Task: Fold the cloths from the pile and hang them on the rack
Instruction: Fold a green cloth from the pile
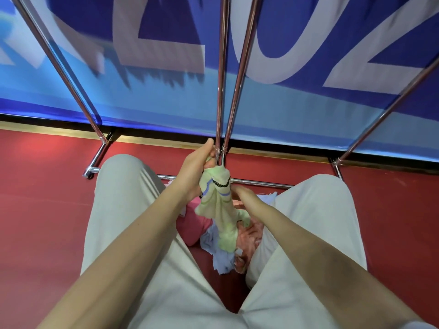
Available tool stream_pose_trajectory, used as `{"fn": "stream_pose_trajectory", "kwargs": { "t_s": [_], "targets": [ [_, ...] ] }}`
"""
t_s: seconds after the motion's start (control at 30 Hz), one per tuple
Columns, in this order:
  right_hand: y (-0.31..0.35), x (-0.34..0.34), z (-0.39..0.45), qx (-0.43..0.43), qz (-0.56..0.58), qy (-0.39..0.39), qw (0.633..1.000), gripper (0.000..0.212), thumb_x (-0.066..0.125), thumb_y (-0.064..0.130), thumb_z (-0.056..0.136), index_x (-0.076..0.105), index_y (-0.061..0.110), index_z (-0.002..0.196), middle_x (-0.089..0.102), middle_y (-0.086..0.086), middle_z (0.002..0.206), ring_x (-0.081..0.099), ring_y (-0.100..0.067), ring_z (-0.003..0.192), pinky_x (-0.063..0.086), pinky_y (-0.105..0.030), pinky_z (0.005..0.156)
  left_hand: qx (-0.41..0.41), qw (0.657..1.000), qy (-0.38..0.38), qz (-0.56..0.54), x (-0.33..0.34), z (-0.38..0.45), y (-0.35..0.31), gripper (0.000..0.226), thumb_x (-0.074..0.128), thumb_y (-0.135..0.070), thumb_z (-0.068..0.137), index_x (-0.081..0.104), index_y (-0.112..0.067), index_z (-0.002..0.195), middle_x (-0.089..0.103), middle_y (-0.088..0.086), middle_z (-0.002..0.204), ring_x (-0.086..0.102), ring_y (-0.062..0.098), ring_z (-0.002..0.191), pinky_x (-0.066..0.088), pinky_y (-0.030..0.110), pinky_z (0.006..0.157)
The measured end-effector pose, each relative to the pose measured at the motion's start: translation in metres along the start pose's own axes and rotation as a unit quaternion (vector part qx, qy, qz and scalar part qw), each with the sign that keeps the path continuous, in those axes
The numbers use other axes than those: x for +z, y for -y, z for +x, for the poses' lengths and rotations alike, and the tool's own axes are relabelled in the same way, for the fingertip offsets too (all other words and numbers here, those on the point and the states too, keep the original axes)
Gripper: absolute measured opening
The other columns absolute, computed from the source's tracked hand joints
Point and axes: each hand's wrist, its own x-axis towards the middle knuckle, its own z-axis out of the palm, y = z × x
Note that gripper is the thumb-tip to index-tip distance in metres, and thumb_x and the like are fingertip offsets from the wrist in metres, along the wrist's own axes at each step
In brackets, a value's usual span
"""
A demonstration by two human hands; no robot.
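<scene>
Left hand (pixel 198 167) pinching the bunched top of the pale green cloth (pixel 219 205) above the pile (pixel 213 243), right hand (pixel 240 192) touching its side with grip unclear, we judge it light and limp, best taken by two corners.

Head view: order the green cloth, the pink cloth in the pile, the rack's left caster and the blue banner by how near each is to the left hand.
1. green cloth: gripped by the left hand.
2. pink cloth: just below, on the floor between the knees.
3. caster: out to the left on the red floor.
4. blue banner: behind the rack, farthest.
</scene>
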Motion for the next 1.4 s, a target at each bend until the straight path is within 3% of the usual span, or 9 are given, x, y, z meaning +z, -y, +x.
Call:
{"fn": "stream_pose_trajectory", "kwargs": {
  "t_s": [0.07, 0.2, 0.3, 0.43, 0.7, 0.83, 0.9, 1.23, 1.4],
  "targets": [
    [-0.003, 0.006, 0.004, 0.014, 0.027, 0.025, 0.999, 0.042, 0.054, 0.047, 0.087, 0.063, 0.013, 0.109, 0.066, -0.006, 0.105, 0.062, -0.019, 0.092, 0.051, -0.032, 0.08, 0.006, 1.0, 0.021, 0.008, 0.0, 0.0, 0.001, 0.037, 0.046, -0.028, 0.101, 0.043, -0.018, 0.065, 0.026, -0.006, 0.053, 0.023, 0.005, 0.04, 0.026, 0.017, 0.039],
    [-0.032, 0.008, 0.049, 0.0, 0.016, 0.038, 0.999, 0.051, 0.061, 0.038, 0.077, 0.057, 0.018, 0.123, 0.06, -0.013, 0.128, 0.059, -0.03, 0.114, 0.048, -0.044, 0.099, 0.041, 0.983, -0.092, 0.153, -0.008, 0.013, 0.011, 0.031, 0.046, -0.024, 0.1, 0.049, -0.016, 0.071, 0.05, -0.005, 0.057, 0.041, 0.009, 0.048, 0.038, 0.026, 0.056],
    [-0.016, 0.015, 0.022, -0.026, 0.023, -0.01, 0.999, 0.03, 0.067, 0.046, 0.084, 0.061, 0.024, 0.103, 0.061, -0.001, 0.102, 0.051, -0.016, 0.096, 0.04, -0.03, 0.087, 0.062, 0.958, -0.198, 0.198, -0.022, 0.027, 0.02, 0.026, 0.043, -0.016, 0.097, 0.058, -0.019, 0.075, 0.059, -0.005, 0.064, 0.052, 0.015, 0.065, 0.043, 0.035, 0.077],
    [0.001, 0.003, -0.002, -0.159, 0.014, -0.143, 0.977, 0.026, 0.037, 0.021, 0.103, 0.045, 0.016, 0.079, 0.041, 0.005, 0.072, 0.04, -0.011, 0.071, 0.032, -0.021, 0.064, 0.035, 0.94, -0.263, 0.214, -0.038, 0.042, 0.026, 0.029, 0.037, -0.011, 0.098, 0.058, -0.025, 0.082, 0.064, 0.002, 0.083, 0.055, 0.019, 0.072, 0.046, 0.037, 0.077],
    [0.022, -0.017, -0.032, -0.332, -0.021, -0.201, 0.921, 0.014, 0.049, 0.015, 0.098, 0.061, 0.015, 0.092, 0.059, 0.006, 0.079, 0.051, 0.001, 0.07, 0.039, -0.015, 0.069, -0.039, 0.884, -0.115, 0.451, -0.034, 0.043, 0.061, 0.027, 0.04, -0.003, 0.095, 0.064, -0.014, 0.094, 0.067, 0.009, 0.098, 0.059, 0.021, 0.084, 0.042, 0.024, 0.072],
    [0.024, -0.02, -0.04, -0.365, -0.118, -0.181, 0.906, 0.009, 0.054, 0.017, 0.096, 0.062, 0.012, 0.095, 0.065, 0.003, 0.083, 0.057, -0.004, 0.075, 0.044, -0.024, 0.072, 0.016, 0.943, -0.086, 0.321, -0.014, 0.037, 0.07, 0.03, 0.039, -0.01, 0.101, 0.06, -0.007, 0.123, 0.061, 0.013, 0.126, 0.056, 0.019, 0.11, 0.042, 0.012, 0.094],
    [0.023, -0.019, -0.039, -0.366, -0.138, -0.168, 0.905, 0.008, 0.056, 0.019, 0.095, 0.06, 0.012, 0.096, 0.065, 0.005, 0.085, 0.058, -0.007, 0.079, 0.045, -0.029, 0.073, 0.041, 0.97, -0.058, 0.235, -0.008, 0.035, 0.07, 0.03, 0.039, -0.018, 0.101, 0.058, -0.013, 0.124, 0.06, 0.011, 0.129, 0.056, 0.021, 0.118, 0.042, 0.032, 0.106],
    [0.021, -0.022, -0.031, -0.344, -0.03, -0.166, 0.924, 0.005, 0.056, 0.01, 0.093, 0.06, 0.013, 0.092, 0.061, 0.01, 0.086, 0.056, 0.004, 0.08, 0.044, -0.011, 0.073, 0.002, 0.992, 0.003, 0.126, 0.002, 0.025, 0.078, 0.017, 0.051, -0.013, 0.098, 0.068, -0.01, 0.098, 0.065, 0.008, 0.09, 0.062, 0.014, 0.082, 0.05, 0.029, 0.08],
    [0.017, -0.02, -0.027, -0.328, -0.02, -0.141, 0.934, 0.006, 0.058, 0.014, 0.093, 0.061, 0.017, 0.09, 0.064, 0.006, 0.085, 0.058, 0.0, 0.078, 0.047, -0.018, 0.074, 0.017, 0.986, -0.078, 0.144, -0.002, 0.027, 0.074, 0.02, 0.062, -0.029, 0.089, 0.069, -0.01, 0.087, 0.065, 0.008, 0.084, 0.057, 0.018, 0.079, 0.046, 0.032, 0.075]
  ]
}}
